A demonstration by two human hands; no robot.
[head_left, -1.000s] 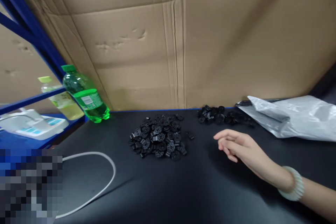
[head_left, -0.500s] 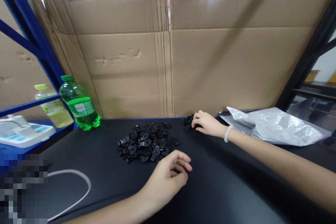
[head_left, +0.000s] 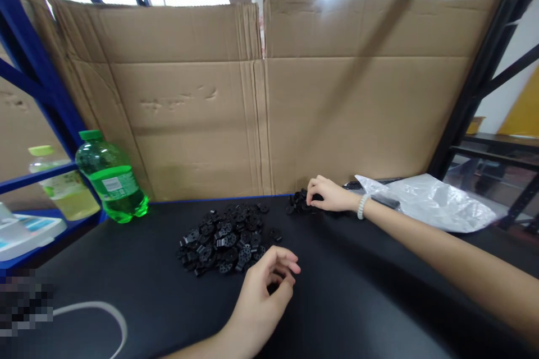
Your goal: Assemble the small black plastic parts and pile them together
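At the back of the surface: the right hand is at the smaller pile of black parts, near the foot of the cardboard; its fingers are bent down and partly closed, and whether they have hold of a part I cannot tell.
Left hand: half open, fingers curled with a gap to the thumb, no part visible in it; it is at the near right side of the larger pile, touching or not I cannot tell.
Piles: 2, the larger to the left, a space between them.
Loose parts: a few lie just right of the larger pile; either of the 2 hands sweeping low there could scatter them.
Larger pile: heaped loosely, so a nudge from the left hand would probably set parts sliding.
Smaller pile: partly hidden by the right hand; a blind pinch might catch 2 parts instead of 1, or push some against the cardboard.
Plastic bag: near the bracelet and the right forearm; an arm brushing it could drag it along.
Colour: black parts on a black surface make a dropped part easy to miss.
Cable: loops at the near left, well apart from both hands; a small risk.
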